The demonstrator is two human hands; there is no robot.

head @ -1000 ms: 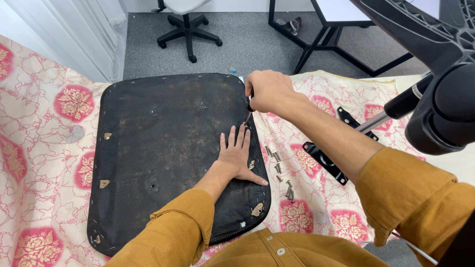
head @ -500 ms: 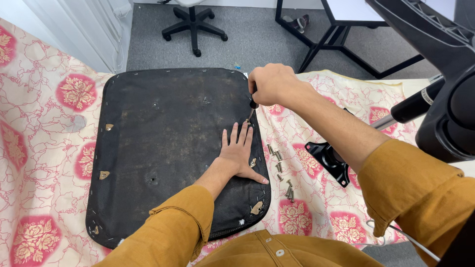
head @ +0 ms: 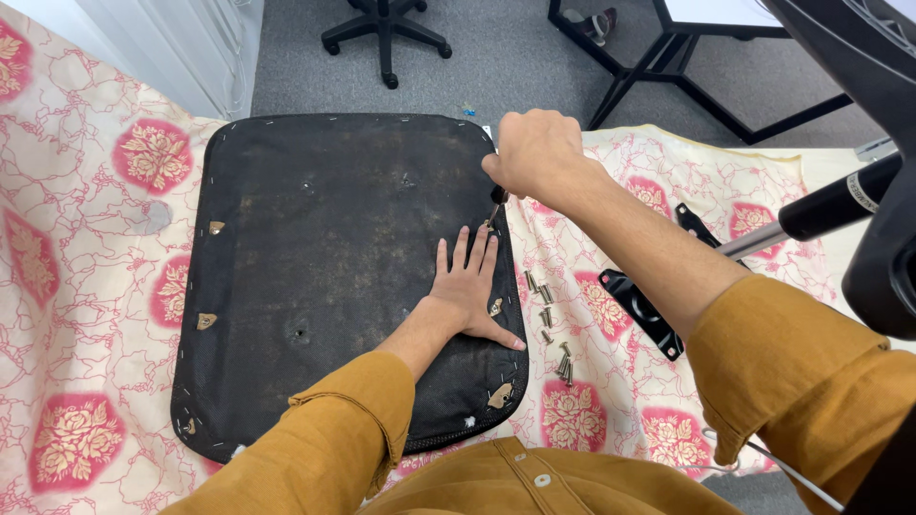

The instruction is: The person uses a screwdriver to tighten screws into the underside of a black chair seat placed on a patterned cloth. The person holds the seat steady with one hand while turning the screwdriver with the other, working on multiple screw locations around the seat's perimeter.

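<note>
The left hand (head: 469, 286) is lying open, palm flat, on the seat pad (head: 324, 248), near its right edge. Just above its fingertips, the right hand (head: 536, 153) is fisting around a tool (head: 496, 202), mostly hiding it; only a dark tip is showing, pointing down at the pad's edge. Screws (head: 551, 324) are lying just right of the left hand.

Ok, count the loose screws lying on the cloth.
About 8 screws, though overlap may hide some: four near the seat panel edge right of the left hand, one lower, three clustered below.
</note>
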